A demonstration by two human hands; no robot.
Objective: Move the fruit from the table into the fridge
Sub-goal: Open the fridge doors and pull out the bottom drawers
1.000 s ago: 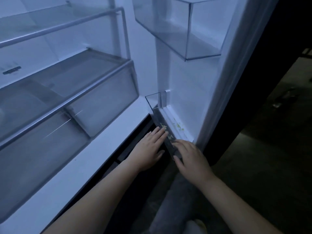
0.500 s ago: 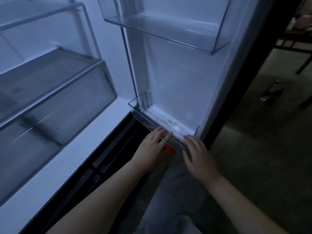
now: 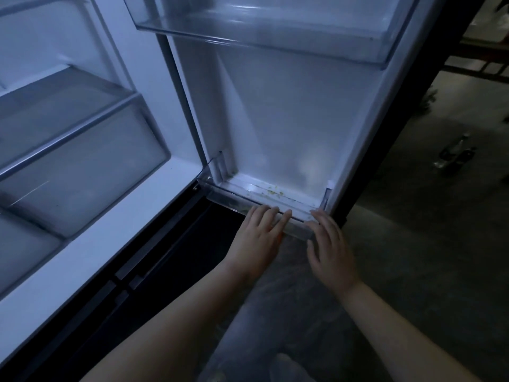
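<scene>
Left hand and right hand are resting flat, fingers straight and gripping nothing, on the clear plastic bottom door bin of the white fridge. At 12 o'clock from the hands, dim light is obscuring the bin's interior.

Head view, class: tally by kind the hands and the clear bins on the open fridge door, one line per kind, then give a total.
Hands: 2 (left hand, right hand, both with fingers on the lower bin)
Clear door bins: 2 (upper bin, lower bin)
Total: 4
</scene>
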